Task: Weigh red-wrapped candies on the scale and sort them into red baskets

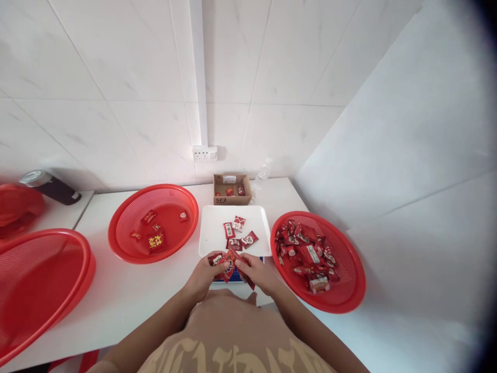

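Observation:
My left hand (205, 274) and my right hand (259, 272) meet at the near edge of a white tray (212, 228). Both are closed on small red candy packets (229, 258) held between them. A few more red packets (239, 234) lie on the tray just beyond my fingers. To the right stands a red mesh basket (347, 295) heaped with several red packets. Another red mesh basket (128, 246), to the left, holds a few packets.
A small open cardboard box (232, 189) sits behind the tray by the wall, with a clear plastic bottle (262, 175) beside it. A wall socket (204, 153) is above. Stacked red baskets (39, 290) fill the near left. A dark flask (50, 186) lies at far left.

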`<state>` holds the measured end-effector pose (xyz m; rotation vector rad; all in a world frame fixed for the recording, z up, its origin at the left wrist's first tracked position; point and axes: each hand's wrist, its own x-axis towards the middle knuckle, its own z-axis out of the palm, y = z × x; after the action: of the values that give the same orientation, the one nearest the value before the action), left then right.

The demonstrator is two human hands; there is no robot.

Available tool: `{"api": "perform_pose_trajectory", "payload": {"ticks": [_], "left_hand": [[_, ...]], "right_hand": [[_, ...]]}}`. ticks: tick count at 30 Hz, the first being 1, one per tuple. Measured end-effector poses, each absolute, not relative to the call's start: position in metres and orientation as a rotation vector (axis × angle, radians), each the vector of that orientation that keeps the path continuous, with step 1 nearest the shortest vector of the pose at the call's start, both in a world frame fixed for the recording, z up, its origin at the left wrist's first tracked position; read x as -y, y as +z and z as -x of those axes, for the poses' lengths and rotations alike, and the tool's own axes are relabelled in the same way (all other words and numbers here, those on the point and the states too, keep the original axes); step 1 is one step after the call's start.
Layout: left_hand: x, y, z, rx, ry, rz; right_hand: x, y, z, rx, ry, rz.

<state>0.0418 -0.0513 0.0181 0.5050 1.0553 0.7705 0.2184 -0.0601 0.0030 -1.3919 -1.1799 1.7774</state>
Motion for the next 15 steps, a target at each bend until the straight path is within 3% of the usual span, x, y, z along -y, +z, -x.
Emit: {"api": "perform_pose_trajectory", "payload": {"ticks": [6,15], "left_hand": [[0.054,0.003,-0.042,-1.015,0.674,-0.469],[0.017,0.003,-0.034,-1.190,0.875,-0.339]], "right_hand": [[0.063,-0.003,-0.212,1.113,1.730,1.535],[0.071,-0.019,-0.225,0.970,1.692,1.590]]}}
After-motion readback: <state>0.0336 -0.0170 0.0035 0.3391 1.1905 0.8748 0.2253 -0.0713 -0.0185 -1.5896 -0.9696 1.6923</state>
